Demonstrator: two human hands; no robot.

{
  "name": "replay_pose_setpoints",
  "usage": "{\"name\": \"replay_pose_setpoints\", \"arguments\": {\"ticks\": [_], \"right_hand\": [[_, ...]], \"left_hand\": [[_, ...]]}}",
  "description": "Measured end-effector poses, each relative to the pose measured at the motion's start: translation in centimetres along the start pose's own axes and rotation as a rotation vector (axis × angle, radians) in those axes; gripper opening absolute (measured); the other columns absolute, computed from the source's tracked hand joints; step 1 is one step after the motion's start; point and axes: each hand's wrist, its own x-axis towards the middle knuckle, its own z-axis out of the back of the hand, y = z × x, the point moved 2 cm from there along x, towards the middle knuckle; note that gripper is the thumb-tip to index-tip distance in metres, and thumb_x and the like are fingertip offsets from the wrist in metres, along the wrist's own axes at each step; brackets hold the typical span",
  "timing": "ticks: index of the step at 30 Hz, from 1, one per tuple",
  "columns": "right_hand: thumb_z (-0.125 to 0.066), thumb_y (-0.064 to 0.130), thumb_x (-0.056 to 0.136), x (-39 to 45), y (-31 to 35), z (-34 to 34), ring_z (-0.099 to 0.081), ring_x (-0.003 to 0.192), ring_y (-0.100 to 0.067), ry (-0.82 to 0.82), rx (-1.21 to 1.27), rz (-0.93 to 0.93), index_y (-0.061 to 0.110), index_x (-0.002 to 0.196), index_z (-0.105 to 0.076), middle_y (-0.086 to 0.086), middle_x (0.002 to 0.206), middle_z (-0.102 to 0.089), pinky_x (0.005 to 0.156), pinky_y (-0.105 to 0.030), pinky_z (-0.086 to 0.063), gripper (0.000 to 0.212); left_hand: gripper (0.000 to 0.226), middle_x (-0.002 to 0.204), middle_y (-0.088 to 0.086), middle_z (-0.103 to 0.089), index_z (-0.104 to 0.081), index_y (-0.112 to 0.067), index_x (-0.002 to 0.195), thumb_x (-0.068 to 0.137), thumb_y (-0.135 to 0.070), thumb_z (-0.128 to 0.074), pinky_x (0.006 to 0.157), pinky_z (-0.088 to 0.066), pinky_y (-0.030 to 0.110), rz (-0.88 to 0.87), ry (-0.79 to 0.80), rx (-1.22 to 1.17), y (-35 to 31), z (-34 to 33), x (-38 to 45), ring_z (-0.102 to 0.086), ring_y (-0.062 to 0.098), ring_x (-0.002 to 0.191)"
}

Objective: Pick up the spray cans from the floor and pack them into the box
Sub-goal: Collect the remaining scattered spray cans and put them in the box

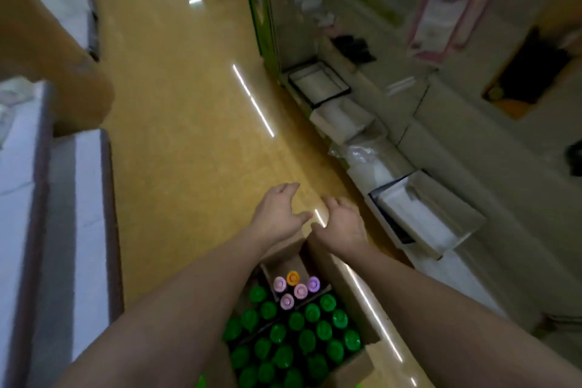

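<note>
A brown cardboard box (352,296) stands on the floor below me, between my forearms. It holds several spray cans with green caps (310,335), packed upright. At its far end stand a few cans with pink, purple and orange caps (296,288). My left hand (278,214) and my right hand (340,225) reach out side by side above the box's far flap, fingers spread and relaxed, holding nothing. No loose can shows on the floor.
The shiny yellow floor (189,123) runs away as an aisle. White display counters (72,198) line the left. Shelving with open white boxes (422,214) and plastic wrapping lines the right. The picture is blurred by motion.
</note>
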Motion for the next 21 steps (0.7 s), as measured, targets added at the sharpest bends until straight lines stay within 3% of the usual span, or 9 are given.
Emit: {"name": "replay_pose_setpoints", "arguments": {"ticks": [9,14,21], "right_hand": [[-0.062,0.043,0.088,-12.1,1.1,13.0,-0.033,0.14,-0.027,-0.374,-0.022,-0.092,0.031,0.153,-0.03,-0.004,0.155,-0.035,0.114,-0.044,-0.033,0.073],[-0.063,0.04,0.089,-22.6,0.1,15.0,-0.027,0.144,-0.027,-0.576,-0.004,-0.274,0.033,0.155,-0.022,-0.004,0.159,-0.028,0.117,-0.047,-0.031,0.078],[-0.062,0.038,0.089,-39.0,-4.1,15.8,-0.021,0.147,-0.03,-0.7,0.03,-0.569,0.033,0.156,-0.019,-0.006,0.162,-0.022,0.118,-0.048,-0.027,0.081]], "left_hand": [[0.078,0.158,0.001,-0.032,-0.03,-0.024,0.153,0.088,-0.051,-0.063,0.117,-0.03,0.041,-0.379,-0.165,0.135,-13.1,8.6,-5.7,-0.026,0.024,0.146],[0.076,0.159,-0.001,-0.027,-0.028,-0.028,0.153,0.09,-0.053,-0.062,0.118,-0.03,0.045,-0.575,-0.108,0.077,-17.9,8.1,-13.0,-0.023,0.023,0.147],[0.076,0.158,-0.001,-0.03,-0.03,-0.028,0.152,0.088,-0.051,-0.064,0.116,-0.033,0.045,-0.867,0.048,0.07,-26.6,4.3,-25.3,-0.026,0.023,0.145]]}}
